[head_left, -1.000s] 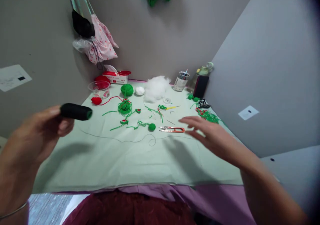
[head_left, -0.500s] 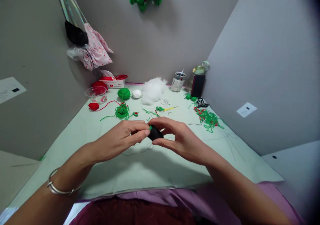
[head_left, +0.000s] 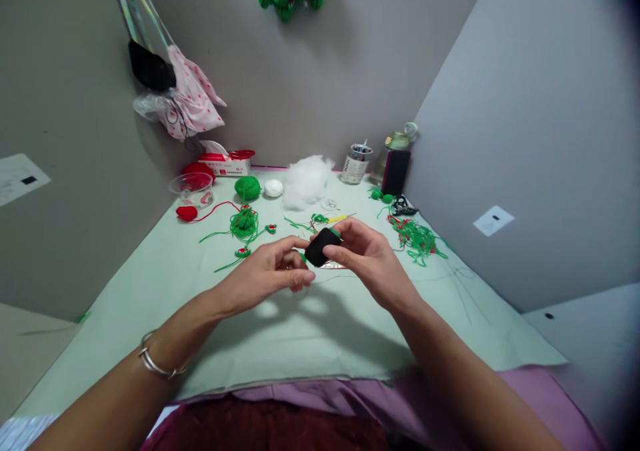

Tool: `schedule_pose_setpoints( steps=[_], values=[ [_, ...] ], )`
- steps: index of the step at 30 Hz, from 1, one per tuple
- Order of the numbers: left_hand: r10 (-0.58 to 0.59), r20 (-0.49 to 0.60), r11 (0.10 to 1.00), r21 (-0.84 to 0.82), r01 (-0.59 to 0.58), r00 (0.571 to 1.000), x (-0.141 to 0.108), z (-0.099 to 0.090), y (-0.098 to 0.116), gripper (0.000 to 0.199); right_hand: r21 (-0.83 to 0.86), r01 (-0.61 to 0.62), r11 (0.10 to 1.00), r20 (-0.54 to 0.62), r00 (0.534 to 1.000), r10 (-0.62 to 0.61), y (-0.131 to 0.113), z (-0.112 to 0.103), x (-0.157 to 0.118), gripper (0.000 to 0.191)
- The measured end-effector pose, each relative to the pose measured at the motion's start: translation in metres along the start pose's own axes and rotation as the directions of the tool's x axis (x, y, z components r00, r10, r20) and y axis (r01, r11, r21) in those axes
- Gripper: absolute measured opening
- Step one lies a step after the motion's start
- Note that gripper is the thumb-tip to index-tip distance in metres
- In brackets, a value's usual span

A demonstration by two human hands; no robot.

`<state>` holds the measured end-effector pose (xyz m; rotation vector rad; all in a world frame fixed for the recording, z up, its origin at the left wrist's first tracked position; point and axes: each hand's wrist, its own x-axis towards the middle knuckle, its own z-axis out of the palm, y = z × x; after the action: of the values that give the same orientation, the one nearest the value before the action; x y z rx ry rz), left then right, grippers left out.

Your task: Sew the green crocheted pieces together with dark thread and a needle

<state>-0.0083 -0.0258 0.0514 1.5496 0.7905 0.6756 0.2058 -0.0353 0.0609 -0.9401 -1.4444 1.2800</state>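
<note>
My right hand (head_left: 367,257) is closed around a spool of black thread (head_left: 320,247), thumb in front and fingers behind. A green end of the spool shows at its upper right. My left hand (head_left: 277,264) is beside the spool, its index fingertip at the spool's left edge. The left thumb stands apart from the index finger, and the other fingers are curled. Beneath the spool, a shiny flat piece (head_left: 333,265) is partly hidden. Thin dark thread (head_left: 435,277) trails across the table to the right.
On the table (head_left: 310,344) lie a green yarn ball (head_left: 248,187), white stuffing (head_left: 307,181), a yellow-handled hook (head_left: 337,218), a red-and-green crocheted piece (head_left: 243,253) and tangled yarn scraps (head_left: 420,241). A pen tin (head_left: 356,165) and bottle (head_left: 403,137) stand at the back right.
The black spool has turned and moved slightly right and up in my right hand. My left fingers have loosened from its end, and the left hand has shifted right.
</note>
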Motion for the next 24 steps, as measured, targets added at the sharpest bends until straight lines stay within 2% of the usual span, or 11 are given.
schedule_pose_setpoints(
  steps=[4,7,11,14,17,20,24],
  values=[
    [0.019,-0.063,0.999,0.042,-0.016,0.998,-0.003,-0.002,-0.002,0.013,0.016,-0.082,0.996,0.049,0.995,0.081,0.004,-0.005,-0.003,0.034],
    [0.015,-0.072,0.993,0.119,-0.006,0.997,-0.011,-0.006,-0.002,0.017,0.044,-0.117,0.992,0.057,0.992,0.114,0.010,-0.010,-0.004,0.035],
    [0.014,-0.095,0.979,0.203,0.006,0.995,-0.027,-0.017,-0.005,0.022,0.024,-0.092,0.995,-0.105,0.990,0.094,0.017,-0.023,-0.005,0.029],
    [0.012,-0.163,0.969,0.245,0.028,0.987,-0.041,-0.030,-0.012,0.027,0.084,-0.094,0.992,-0.194,0.975,0.109,0.019,-0.033,-0.007,0.030],
    [0.013,-0.219,0.963,0.266,0.047,0.976,-0.050,-0.037,-0.017,0.030,0.209,-0.164,0.964,-0.138,0.971,0.195,0.026,-0.034,-0.010,0.035],
    [0.007,-0.187,0.958,0.285,0.047,0.982,-0.053,-0.037,-0.019,0.031,0.255,-0.266,0.929,-0.034,0.958,0.284,0.034,-0.027,-0.013,0.035],
    [0.033,-0.204,0.936,0.349,0.041,0.978,-0.060,-0.044,-0.018,0.031,0.293,-0.297,0.909,-0.042,0.946,0.322,0.041,-0.026,-0.015,0.028]
  ],
)
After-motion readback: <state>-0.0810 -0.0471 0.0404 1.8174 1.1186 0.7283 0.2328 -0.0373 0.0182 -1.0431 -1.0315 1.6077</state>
